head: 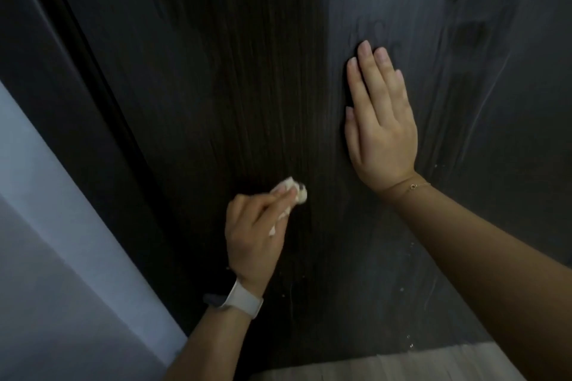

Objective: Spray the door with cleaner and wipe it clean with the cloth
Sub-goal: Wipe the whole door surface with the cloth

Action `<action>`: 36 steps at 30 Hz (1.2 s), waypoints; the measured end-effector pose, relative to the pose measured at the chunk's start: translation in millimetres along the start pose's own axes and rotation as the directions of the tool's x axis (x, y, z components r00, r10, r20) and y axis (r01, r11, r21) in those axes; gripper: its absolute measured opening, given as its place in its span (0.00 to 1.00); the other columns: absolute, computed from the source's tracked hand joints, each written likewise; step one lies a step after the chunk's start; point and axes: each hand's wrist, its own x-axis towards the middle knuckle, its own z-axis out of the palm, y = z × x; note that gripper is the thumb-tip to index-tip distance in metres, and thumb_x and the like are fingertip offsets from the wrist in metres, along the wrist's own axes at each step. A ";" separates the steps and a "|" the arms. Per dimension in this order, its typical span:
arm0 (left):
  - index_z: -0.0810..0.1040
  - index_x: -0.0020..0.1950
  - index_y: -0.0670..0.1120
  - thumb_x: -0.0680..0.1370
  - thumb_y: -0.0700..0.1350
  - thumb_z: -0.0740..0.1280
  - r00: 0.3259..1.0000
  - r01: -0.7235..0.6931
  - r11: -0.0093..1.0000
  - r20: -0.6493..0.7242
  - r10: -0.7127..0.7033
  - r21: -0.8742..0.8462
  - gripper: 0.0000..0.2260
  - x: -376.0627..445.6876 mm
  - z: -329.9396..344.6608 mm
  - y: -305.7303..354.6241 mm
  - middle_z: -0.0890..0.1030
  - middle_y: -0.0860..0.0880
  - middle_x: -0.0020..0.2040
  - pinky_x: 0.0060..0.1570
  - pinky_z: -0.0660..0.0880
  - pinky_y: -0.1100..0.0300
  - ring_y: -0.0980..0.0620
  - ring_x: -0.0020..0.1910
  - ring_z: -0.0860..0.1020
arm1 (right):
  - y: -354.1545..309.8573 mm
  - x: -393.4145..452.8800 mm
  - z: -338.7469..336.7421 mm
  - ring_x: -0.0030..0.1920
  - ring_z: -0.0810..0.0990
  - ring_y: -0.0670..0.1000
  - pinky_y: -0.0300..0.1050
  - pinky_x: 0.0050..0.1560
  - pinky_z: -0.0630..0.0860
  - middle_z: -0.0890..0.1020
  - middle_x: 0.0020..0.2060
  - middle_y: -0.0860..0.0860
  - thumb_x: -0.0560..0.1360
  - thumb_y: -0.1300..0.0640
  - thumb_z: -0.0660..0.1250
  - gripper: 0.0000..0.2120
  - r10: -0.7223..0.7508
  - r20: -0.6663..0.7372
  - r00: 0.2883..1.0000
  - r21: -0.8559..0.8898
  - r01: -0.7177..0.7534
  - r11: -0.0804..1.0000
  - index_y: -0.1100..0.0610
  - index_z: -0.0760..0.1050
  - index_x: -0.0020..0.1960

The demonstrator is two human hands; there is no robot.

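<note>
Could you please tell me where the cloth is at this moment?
In the head view the cloth sits low and left of centre, bunched in the left hand and pressed against the dark door, below and left of the flat right hand.

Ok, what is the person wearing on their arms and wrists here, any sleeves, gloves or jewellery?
Both forearms are bare, with no sleeves in view and no gloves. The left hand has a watch with a white strap and a dark case on its wrist. The right hand has a thin gold chain bracelet with a small ring-shaped link at its wrist. No rings show on the fingers, and the nails look unpainted.
</note>
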 end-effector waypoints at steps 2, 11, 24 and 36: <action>0.81 0.59 0.48 0.77 0.41 0.69 0.992 0.089 0.995 -0.087 -0.094 -0.050 0.11 9.6 7.0 11.0 0.78 0.54 0.48 0.48 0.70 0.70 0.58 0.45 0.70 | -0.9 -0.8 0.2 0.75 0.59 0.59 0.51 0.78 0.53 0.66 0.73 0.64 0.82 0.62 0.54 0.21 0.000 0.000 1.000 0.001 0.000 1.000 0.66 0.62 0.75; 0.79 0.58 0.53 0.69 0.35 0.77 0.878 0.478 0.864 0.049 -0.476 -0.161 0.22 -72.6 23.5 45.3 0.76 0.60 0.47 0.49 0.73 0.71 0.57 0.44 0.77 | -0.7 0.0 -0.1 0.75 0.59 0.60 0.52 0.78 0.53 0.65 0.73 0.64 0.82 0.63 0.54 0.21 -0.006 -0.002 1.000 0.006 0.006 1.000 0.66 0.62 0.74; 0.79 0.55 0.53 0.72 0.40 0.73 0.844 0.515 0.830 -0.039 -0.535 -0.216 0.14 -43.9 13.4 49.8 0.72 0.63 0.46 0.40 0.81 0.53 0.55 0.44 0.77 | -1.1 -1.3 -0.3 0.75 0.60 0.60 0.53 0.77 0.54 0.66 0.73 0.64 0.81 0.65 0.57 0.22 -0.003 0.001 1.000 0.009 0.003 1.000 0.67 0.63 0.74; 0.81 0.56 0.50 0.72 0.38 0.74 0.840 0.465 0.831 -0.145 -0.523 -0.306 0.14 -10.9 23.2 52.6 0.72 0.64 0.46 0.43 0.80 0.57 0.52 0.45 0.78 | -1.1 -1.0 -0.8 0.75 0.59 0.60 0.52 0.78 0.53 0.66 0.73 0.63 0.81 0.65 0.57 0.22 -0.005 0.001 1.000 0.003 0.005 1.000 0.66 0.62 0.75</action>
